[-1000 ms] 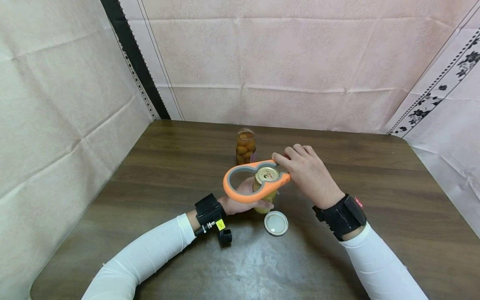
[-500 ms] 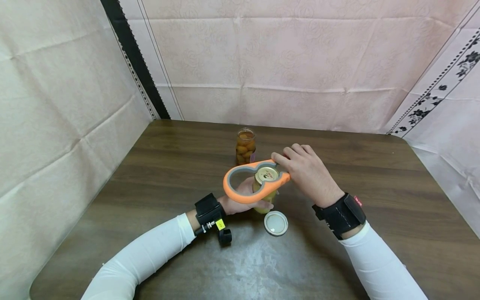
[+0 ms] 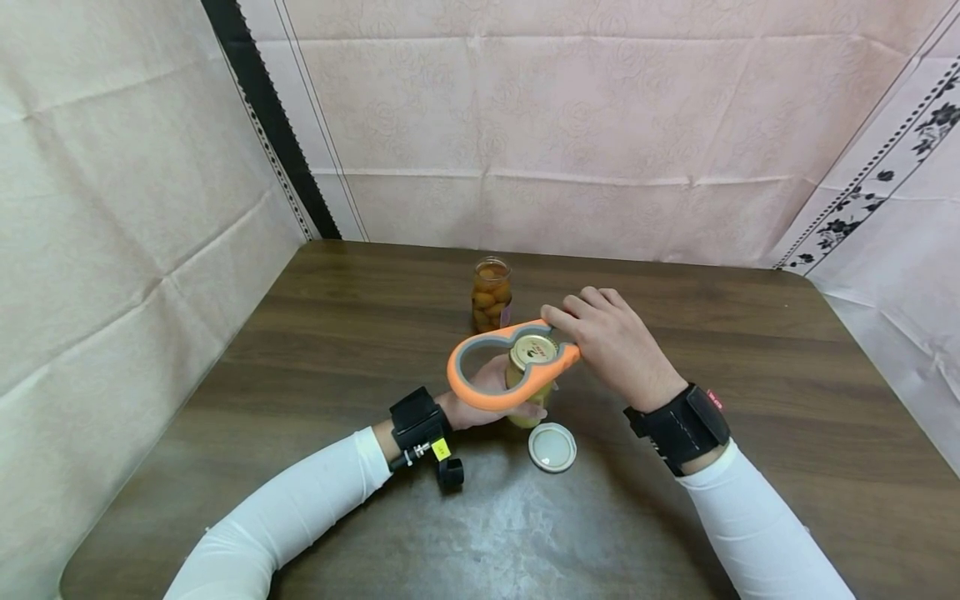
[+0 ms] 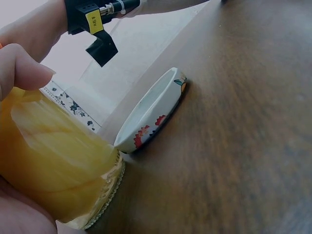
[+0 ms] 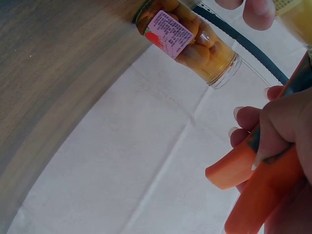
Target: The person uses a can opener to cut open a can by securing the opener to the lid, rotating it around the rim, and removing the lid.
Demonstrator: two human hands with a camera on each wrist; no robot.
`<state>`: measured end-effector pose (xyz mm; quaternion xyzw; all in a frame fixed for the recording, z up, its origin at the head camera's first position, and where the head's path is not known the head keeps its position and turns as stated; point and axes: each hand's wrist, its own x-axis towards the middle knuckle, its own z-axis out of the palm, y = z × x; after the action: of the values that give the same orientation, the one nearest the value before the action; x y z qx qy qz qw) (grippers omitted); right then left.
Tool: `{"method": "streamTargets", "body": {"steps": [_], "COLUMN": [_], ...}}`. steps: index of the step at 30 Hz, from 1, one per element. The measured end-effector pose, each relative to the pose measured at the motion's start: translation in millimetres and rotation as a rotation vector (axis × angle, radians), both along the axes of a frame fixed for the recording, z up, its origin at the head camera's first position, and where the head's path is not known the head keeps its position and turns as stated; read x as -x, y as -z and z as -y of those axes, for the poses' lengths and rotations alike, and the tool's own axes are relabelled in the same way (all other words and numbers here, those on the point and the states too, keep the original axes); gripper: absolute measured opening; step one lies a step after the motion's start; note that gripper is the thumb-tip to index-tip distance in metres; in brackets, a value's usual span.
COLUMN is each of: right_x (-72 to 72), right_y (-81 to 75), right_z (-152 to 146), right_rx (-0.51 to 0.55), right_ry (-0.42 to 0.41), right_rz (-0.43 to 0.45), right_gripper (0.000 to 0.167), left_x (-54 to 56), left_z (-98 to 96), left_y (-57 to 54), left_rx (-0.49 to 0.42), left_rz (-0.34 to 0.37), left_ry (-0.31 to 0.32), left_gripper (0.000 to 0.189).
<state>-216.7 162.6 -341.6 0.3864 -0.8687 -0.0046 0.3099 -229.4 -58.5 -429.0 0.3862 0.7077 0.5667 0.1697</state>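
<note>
My left hand (image 3: pixel 491 398) grips a glass jar (image 4: pixel 63 161) of pale yellow fruit, upright on the table; a gold lid (image 3: pixel 534 348) tops it. Around that lid sits an orange and grey jar opener (image 3: pixel 480 397). My right hand (image 3: pixel 607 342) holds the opener's two handles (image 5: pixel 273 190), fingers curled round them, with a gap between the handle ends in the right wrist view. Just in front of the jar lies a loose white lid (image 3: pixel 552 447), inside facing up, its side printed with coloured fruit in the left wrist view.
Behind the opener stands an uncovered glass jar (image 3: pixel 491 292) of amber round fruit, with a pink label (image 5: pixel 169 34) in the right wrist view. The brown wooden table (image 3: pixel 360 292) ends at hanging pale cloths (image 3: pixel 600 125) at the back and sides.
Almost nothing differs. My right hand and wrist have shifted very slightly left, and the opener's looped end has dipped by a hair. The left hand and both jars stay put.
</note>
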Motion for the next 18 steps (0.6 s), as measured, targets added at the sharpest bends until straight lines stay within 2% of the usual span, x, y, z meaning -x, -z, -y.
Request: {"method": "streamTargets", "body": {"steps": [5,8,12,16,18], "right_x": [2.8,4.9,6.9,7.8,8.2], "right_y": [0.8,1.4,2.5,3.1,3.2], "right_z": [-0.6,-0.6,-0.5,-0.3,-0.3], "right_rx": [0.004,0.010,0.020,0.034,0.038], "right_ry": [-0.015,-0.028,-0.046,-0.058,-0.065], "right_rz": [-0.009,-0.015,-0.020,-0.022,-0.025], "right_gripper": [0.041,0.040,0.041,0.041,0.041], "left_x": [1.1,2.2,3.1,2.8,2.6], "left_z": [0.3,0.1,0.1,-0.1,-0.3], "left_y": [1.2,2.1,3.4,3.3,2.9], "left_rx": [-0.070,-0.126,-0.174,-0.191,-0.185], "left_rz": [0.053,0.117,0.205,0.233,0.207], "left_ry": [0.048,0.106,0.168,0.179,0.166], "left_gripper": [0.088,0.080,0.080,0.089,0.090]}}
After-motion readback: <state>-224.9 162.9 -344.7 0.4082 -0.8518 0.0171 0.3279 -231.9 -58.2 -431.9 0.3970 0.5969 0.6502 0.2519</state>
